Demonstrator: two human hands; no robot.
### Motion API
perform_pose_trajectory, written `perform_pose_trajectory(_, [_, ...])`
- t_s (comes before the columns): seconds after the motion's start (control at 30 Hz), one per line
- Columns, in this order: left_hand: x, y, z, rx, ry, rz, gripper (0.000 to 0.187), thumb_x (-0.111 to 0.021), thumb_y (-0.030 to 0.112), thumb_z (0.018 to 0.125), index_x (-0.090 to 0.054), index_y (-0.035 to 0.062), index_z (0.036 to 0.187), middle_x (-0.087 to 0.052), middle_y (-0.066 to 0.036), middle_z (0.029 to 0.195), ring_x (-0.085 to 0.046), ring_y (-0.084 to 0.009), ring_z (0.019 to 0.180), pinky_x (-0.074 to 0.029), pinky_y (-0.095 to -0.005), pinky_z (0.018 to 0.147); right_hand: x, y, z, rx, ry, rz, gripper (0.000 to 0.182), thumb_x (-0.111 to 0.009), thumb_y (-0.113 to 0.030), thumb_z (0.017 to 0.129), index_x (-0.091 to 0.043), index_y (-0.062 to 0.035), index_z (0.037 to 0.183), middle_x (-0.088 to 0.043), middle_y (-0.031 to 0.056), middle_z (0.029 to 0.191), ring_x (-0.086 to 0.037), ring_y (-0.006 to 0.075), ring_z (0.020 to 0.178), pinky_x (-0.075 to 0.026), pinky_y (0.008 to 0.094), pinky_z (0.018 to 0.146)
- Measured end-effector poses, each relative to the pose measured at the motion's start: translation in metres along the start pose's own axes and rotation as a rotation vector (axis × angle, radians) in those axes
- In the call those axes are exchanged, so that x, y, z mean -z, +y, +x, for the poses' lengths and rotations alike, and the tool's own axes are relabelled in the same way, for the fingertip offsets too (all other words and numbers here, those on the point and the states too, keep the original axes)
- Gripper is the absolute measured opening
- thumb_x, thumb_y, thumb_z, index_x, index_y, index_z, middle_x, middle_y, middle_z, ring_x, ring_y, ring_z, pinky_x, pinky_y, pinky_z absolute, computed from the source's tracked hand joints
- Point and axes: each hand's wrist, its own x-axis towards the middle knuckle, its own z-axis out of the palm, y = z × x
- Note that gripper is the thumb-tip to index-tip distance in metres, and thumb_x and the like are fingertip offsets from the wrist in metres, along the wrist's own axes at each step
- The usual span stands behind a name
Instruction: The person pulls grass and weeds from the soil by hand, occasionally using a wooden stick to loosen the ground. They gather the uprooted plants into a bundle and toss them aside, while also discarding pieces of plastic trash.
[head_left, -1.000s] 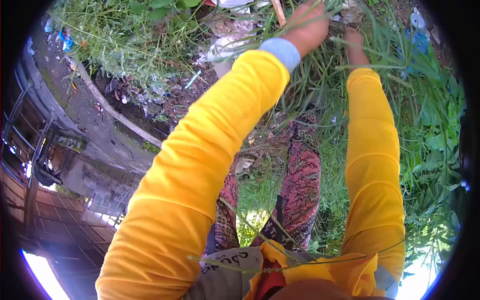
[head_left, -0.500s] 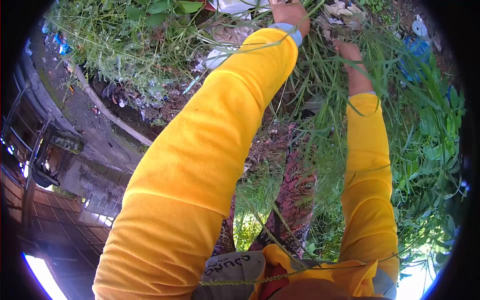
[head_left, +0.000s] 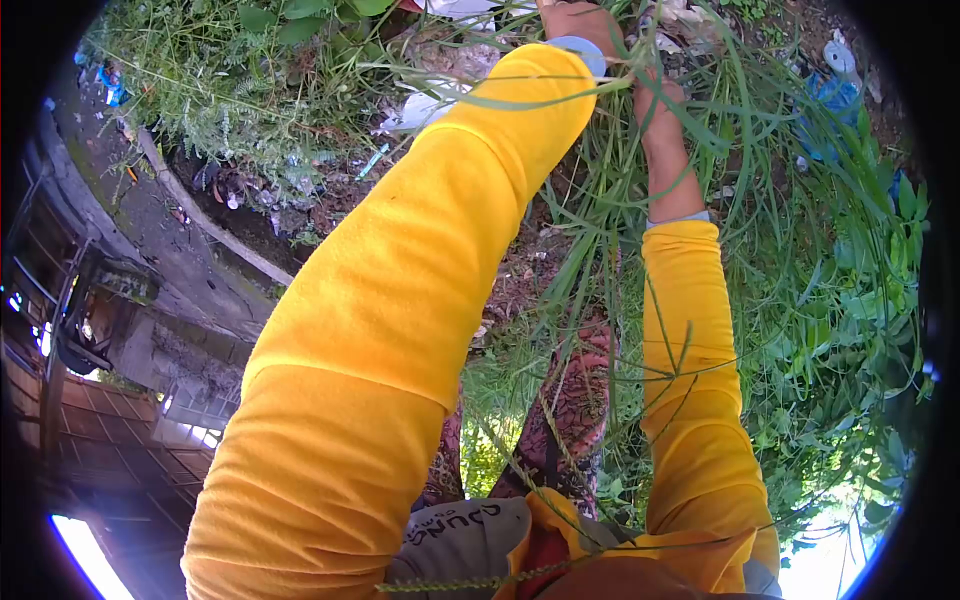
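My left hand point(head_left: 586, 26) is at the top edge, beside the upper ends of long green grass point(head_left: 590, 235). It looks closed, but its fingertips are cut off and what it holds cannot be made out. My right hand point(head_left: 660, 104) is lower and to the right, closed around a clump of the grass, with blades crossing over its fingers. Long blades hang from the clump down towards my legs. Both arms wear yellow sleeves point(head_left: 390, 270), and a thin seeded stalk crosses in front of the right one.
White litter point(head_left: 425, 108) and a blue plastic bag point(head_left: 830, 110) lie among the weeds. Leafy plants point(head_left: 850, 320) grow thickly on the right. On the left, a concrete path point(head_left: 215, 270) curves past a building. My patterned trouser legs point(head_left: 570, 400) stand below the grass.
My right hand and forearm have moved left, closer to my left hand, drawing the grass along. The left hand has shifted only slightly, and more blades now cross its sleeve.
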Motion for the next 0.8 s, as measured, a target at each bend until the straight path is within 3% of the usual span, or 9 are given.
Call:
perform_pose_trajectory(0.1, [-0.121, -0.031, 0.062, -0.351, 0.229, -0.520, 0.024, -0.054, 0.022, 0.076, -0.064, 0.0080, 0.092, -0.060, -0.013, 0.097, -0.052, -0.0244, 0.097, -0.041, -0.0453, 0.082, -0.012, 0.013, 0.000, -0.133, -0.031, -0.004, 0.034, -0.041, -0.032, 0.088, -0.059, -0.0041, 0.096, -0.061, 0.0116, 0.081, -0.058, 0.0240, 0.077, -0.044, 0.0343, 0.069])
perform_pose_trajectory(0.2, [-0.029, 0.014, 0.013, -0.257, -0.156, 0.029, 0.032, -0.049, 0.028, 0.076, -0.063, 0.0102, 0.098, -0.060, -0.014, 0.096, -0.055, -0.0275, 0.093, -0.043, -0.0351, 0.081, -0.010, 0.024, 0.001, -0.107, -0.095, -0.070, 0.033, -0.041, -0.030, 0.088, -0.056, -0.0059, 0.104, -0.057, 0.0100, 0.095, -0.054, 0.0225, 0.090, -0.043, 0.0343, 0.075])
perform_pose_trajectory(0.27, [-0.024, 0.023, -0.005, -0.220, -0.050, -0.090, 0.028, -0.046, 0.028, 0.079, -0.060, 0.0064, 0.089, -0.060, -0.017, 0.089, -0.056, -0.0320, 0.085, -0.044, -0.0396, 0.072, -0.008, 0.025, -0.001, -0.006, -0.146, -0.129, 0.033, -0.041, -0.028, 0.089, -0.054, -0.0071, 0.110, -0.054, 0.0089, 0.107, -0.051, 0.0210, 0.100, -0.042, 0.0343, 0.078])
perform_pose_trajectory(0.37, [-0.032, 0.028, -0.022, -0.277, 0.025, -0.125, 0.026, -0.044, 0.027, 0.080, -0.061, 0.0076, 0.084, -0.061, -0.015, 0.085, -0.058, -0.0309, 0.080, -0.045, -0.0395, 0.069, 0.003, 0.023, -0.011, -0.107, -0.378, 0.458, 0.029, -0.045, -0.017, 0.086, -0.051, 0.0016, 0.107, -0.054, 0.0085, 0.107, -0.048, 0.0140, 0.101, -0.034, 0.0256, 0.088])
perform_pose_trajectory(0.47, [-0.031, 0.041, -0.043, -0.345, -0.047, -0.015, 0.022, -0.045, 0.023, 0.079, -0.064, 0.0115, 0.084, -0.062, -0.013, 0.086, -0.060, -0.0272, 0.079, -0.048, -0.0365, 0.070, 0.033, 0.026, -0.013, -0.358, -0.347, 0.717, 0.026, -0.047, -0.015, 0.084, -0.051, 0.0012, 0.103, -0.056, 0.0091, 0.099, -0.052, 0.0191, 0.090, -0.041, 0.0303, 0.078])
perform_pose_trajectory(0.57, [-0.033, 0.058, -0.053, -0.053, -0.222, -0.403, 0.021, -0.047, 0.019, 0.078, -0.063, 0.0071, 0.083, -0.062, -0.016, 0.086, -0.060, -0.0290, 0.078, -0.048, -0.0370, 0.068, 0.021, 0.044, 0.007, -0.474, -0.222, 0.873, 0.022, -0.050, -0.017, 0.083, -0.053, 0.0014, 0.096, -0.057, 0.0122, 0.092, -0.055, 0.0221, 0.082, -0.046, 0.0327, 0.074])
perform_pose_trajectory(0.6, [-0.087, 0.056, -0.039, -0.021, -0.070, -0.590, 0.021, -0.048, 0.018, 0.076, -0.062, 0.0023, 0.082, -0.061, -0.018, 0.085, -0.060, -0.0320, 0.078, -0.049, -0.0374, 0.067, 0.017, 0.038, 0.014, -0.475, -0.237, 0.956, 0.021, -0.052, -0.016, 0.082, -0.053, 0.0009, 0.095, -0.057, 0.0116, 0.089, -0.056, 0.0223, 0.078, -0.046, 0.0337, 0.074])
perform_pose_trajectory(0.7, [-0.046, 0.071, -0.082, 0.419, 0.206, -0.694, 0.032, -0.045, 0.028, 0.081, -0.059, 0.0053, 0.099, -0.061, -0.014, 0.095, -0.058, -0.0283, 0.089, -0.045, -0.0353, 0.078, 0.003, -0.004, 0.029, -0.513, -0.387, 1.081, 0.020, -0.057, -0.016, 0.079, -0.053, -0.0008, 0.092, -0.058, 0.0107, 0.083, -0.056, 0.0223, 0.073, -0.048, 0.0359, 0.072])
perform_pose_trajectory(0.8, [-0.007, 0.054, -0.094, 0.301, 0.046, -0.600, 0.021, -0.048, 0.016, 0.074, -0.061, 0.0014, 0.082, -0.060, -0.020, 0.088, -0.057, -0.0354, 0.084, -0.046, -0.0404, 0.073, -0.017, 0.010, 0.061, -0.514, -0.547, 1.115, 0.020, -0.060, -0.016, 0.078, -0.052, -0.0023, 0.090, -0.057, 0.0102, 0.078, -0.055, 0.0223, 0.069, -0.048, 0.0365, 0.068])
